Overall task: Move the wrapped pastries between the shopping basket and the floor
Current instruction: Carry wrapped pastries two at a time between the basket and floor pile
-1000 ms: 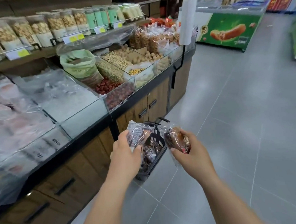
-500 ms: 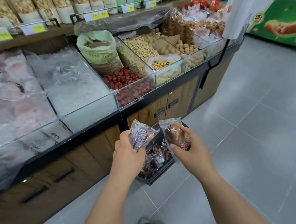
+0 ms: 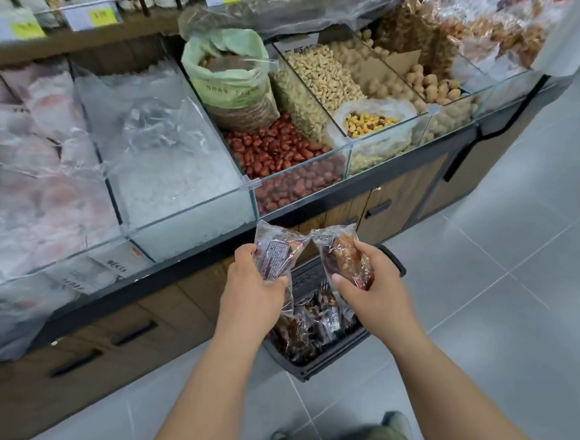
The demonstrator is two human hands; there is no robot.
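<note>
While the black shopping basket (image 3: pixel 321 362) sits on the grey floor (image 3: pixel 494 308) holding more packets, the left hand (image 3: pixel 252 287) pinches one wrapped pastry (image 3: pixel 274 255) above it, and the right hand (image 3: pixel 375 282) clasps another wrapped pastry (image 3: pixel 348 257) just beside the first.

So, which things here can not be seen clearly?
Head view:
Shopping basket: partly behind left hand, right hand, right pastry; contents uncountable.
Label on left pastry: too small to read.
Shelf price tags: blurred, cut by the top edge.
</note>
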